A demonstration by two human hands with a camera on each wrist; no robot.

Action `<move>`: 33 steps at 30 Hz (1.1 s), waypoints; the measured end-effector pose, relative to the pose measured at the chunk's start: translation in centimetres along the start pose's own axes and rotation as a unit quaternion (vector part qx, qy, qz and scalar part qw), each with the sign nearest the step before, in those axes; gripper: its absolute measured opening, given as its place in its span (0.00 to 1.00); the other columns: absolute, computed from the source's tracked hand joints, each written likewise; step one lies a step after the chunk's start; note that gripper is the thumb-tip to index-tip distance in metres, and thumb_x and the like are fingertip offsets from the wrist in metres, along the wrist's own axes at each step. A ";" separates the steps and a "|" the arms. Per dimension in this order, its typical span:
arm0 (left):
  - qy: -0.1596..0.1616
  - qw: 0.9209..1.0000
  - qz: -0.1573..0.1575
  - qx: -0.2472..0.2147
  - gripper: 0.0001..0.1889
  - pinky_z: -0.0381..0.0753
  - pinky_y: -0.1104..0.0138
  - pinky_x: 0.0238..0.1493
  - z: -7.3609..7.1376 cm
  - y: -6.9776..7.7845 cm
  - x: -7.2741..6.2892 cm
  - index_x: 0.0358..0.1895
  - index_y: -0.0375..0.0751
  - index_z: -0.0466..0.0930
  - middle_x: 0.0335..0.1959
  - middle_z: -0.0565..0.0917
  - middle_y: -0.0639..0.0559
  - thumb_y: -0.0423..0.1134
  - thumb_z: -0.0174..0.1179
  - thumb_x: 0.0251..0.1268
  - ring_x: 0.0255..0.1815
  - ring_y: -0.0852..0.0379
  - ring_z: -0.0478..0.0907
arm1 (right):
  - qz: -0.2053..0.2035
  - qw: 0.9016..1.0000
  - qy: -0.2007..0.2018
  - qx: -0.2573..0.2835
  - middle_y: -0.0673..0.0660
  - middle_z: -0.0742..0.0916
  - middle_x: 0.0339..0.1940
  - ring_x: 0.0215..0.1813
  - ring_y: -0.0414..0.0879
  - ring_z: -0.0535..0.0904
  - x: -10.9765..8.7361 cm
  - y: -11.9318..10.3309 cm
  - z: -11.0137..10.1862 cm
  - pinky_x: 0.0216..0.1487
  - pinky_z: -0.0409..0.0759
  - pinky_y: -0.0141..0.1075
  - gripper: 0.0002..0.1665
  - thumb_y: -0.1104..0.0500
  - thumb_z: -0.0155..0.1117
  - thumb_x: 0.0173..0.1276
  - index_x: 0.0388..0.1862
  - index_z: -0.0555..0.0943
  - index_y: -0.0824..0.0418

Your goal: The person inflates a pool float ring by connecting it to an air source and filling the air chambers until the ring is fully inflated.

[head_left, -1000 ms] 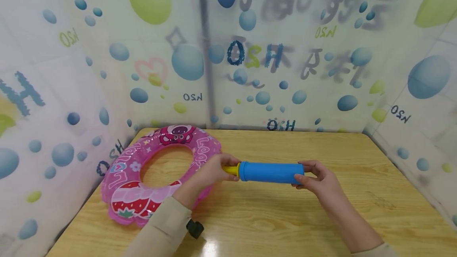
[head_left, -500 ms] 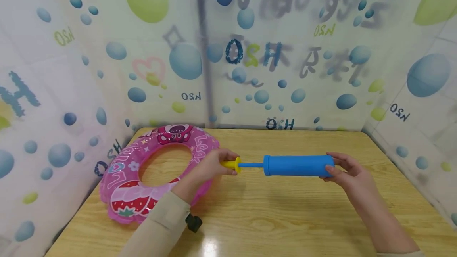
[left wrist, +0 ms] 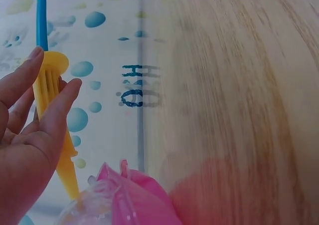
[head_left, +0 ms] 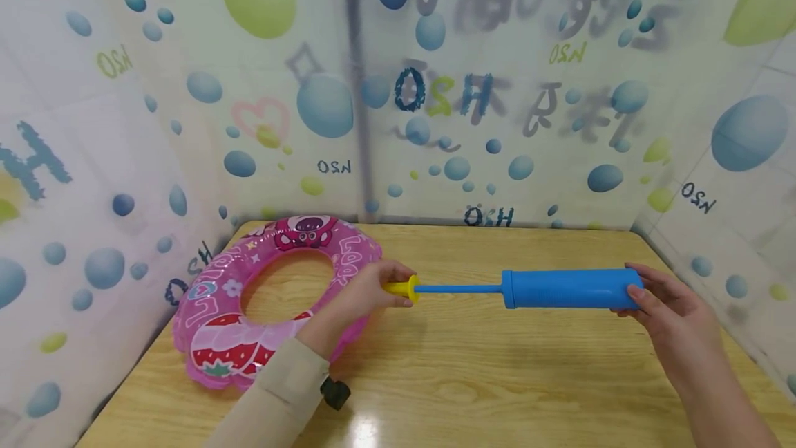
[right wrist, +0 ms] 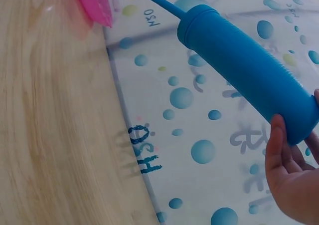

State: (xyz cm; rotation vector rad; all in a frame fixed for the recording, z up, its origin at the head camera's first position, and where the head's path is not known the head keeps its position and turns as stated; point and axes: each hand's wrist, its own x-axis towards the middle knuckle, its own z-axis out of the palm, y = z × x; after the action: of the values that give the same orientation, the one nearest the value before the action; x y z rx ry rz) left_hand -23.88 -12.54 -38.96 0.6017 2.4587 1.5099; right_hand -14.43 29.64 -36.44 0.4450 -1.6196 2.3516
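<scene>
A blue hand pump (head_left: 569, 289) is held level above the table, its thin blue rod (head_left: 459, 289) drawn well out of the barrel. My left hand (head_left: 371, 290) pinches the yellow nozzle end (left wrist: 46, 88) at the rod's tip between thumb and fingers. At the barrel's far end, my right hand (head_left: 674, 310) grips the blue body with thumb and fingertips. Beside and partly behind the left hand lies a pink swim ring (head_left: 233, 289) printed with a bear and strawberries; in the left wrist view its pink edge (left wrist: 142, 197) shows close below the yellow tip.
Both hands work over a wooden table (head_left: 472, 379). Walls (head_left: 528, 123) printed with blue and green bubbles stand along the table's back and sides. A small black piece (head_left: 336, 393) sits at the left sleeve cuff.
My right hand has moved to the right with the pump barrel, so the rod, hidden inside at first, now shows at length. My left hand has stayed nearly in place.
</scene>
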 end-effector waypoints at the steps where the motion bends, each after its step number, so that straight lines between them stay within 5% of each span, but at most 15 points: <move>1: 0.000 1.000 0.001 0.000 0.21 0.79 0.62 0.54 0.0 0.0 -0.1 0.55 0.41 0.80 0.46 0.84 0.51 0.31 0.70 0.56 0.49 0.53 0.79 | -0.004 1.000 0.000 0.001 0.55 0.84 0.48 0.38 0.47 0.82 0.0 0.1 0.1 0.38 0.83 0.34 0.23 0.77 0.46 0.73 0.60 0.79 0.65; 8: -0.019 1.000 0.021 -0.005 0.20 0.79 0.62 0.53 0.2 0.0 -0.3 0.55 0.38 0.80 0.46 0.83 0.50 0.30 0.69 0.58 0.48 0.52 0.79 | 0.019 0.998 -0.012 -0.051 0.51 0.81 0.53 0.39 0.44 0.82 -0.1 0.9 1.5 0.39 0.82 0.32 0.21 0.74 0.50 0.73 0.58 0.78 0.59; 18: -0.014 1.000 0.023 -0.004 0.20 0.79 0.62 0.55 0.6 0.3 -0.6 0.55 0.37 0.80 0.46 0.83 0.50 0.29 0.68 0.58 0.49 0.52 0.79 | 0.072 0.987 -0.008 -0.145 0.49 0.79 0.49 0.40 0.43 0.82 -0.1 3.7 6.2 0.40 0.82 0.34 0.20 0.69 0.58 0.72 0.60 0.71 0.61; 25: -0.010 0.999 0.040 0.003 0.19 0.79 0.59 0.55 1.2 0.8 -0.6 0.54 0.35 0.80 0.47 0.83 0.48 0.28 0.68 0.58 0.50 0.49 0.79 | 0.112 0.975 -0.011 -0.192 0.58 0.74 0.53 0.41 0.43 0.83 0.2 4.9 8.9 0.43 0.83 0.38 0.28 0.64 0.60 0.72 0.65 0.62 0.70; 33: -0.007 0.999 0.038 0.003 0.20 0.77 0.57 0.57 1.5 1.0 -0.8 0.55 0.35 0.80 0.49 0.83 0.47 0.28 0.68 0.58 0.52 0.48 0.79 | 0.126 0.967 -0.001 -0.221 0.63 0.73 0.56 0.40 0.43 0.84 0.2 5.0 9.6 0.43 0.83 0.36 0.29 0.61 0.62 0.72 0.65 0.63 0.70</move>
State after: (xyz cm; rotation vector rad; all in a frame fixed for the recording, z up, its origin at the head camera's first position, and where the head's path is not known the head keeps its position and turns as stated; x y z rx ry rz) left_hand -22.38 -11.23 -38.80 0.7119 2.4560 1.5205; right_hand -15.47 18.90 -37.48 0.1543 -2.2357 2.0473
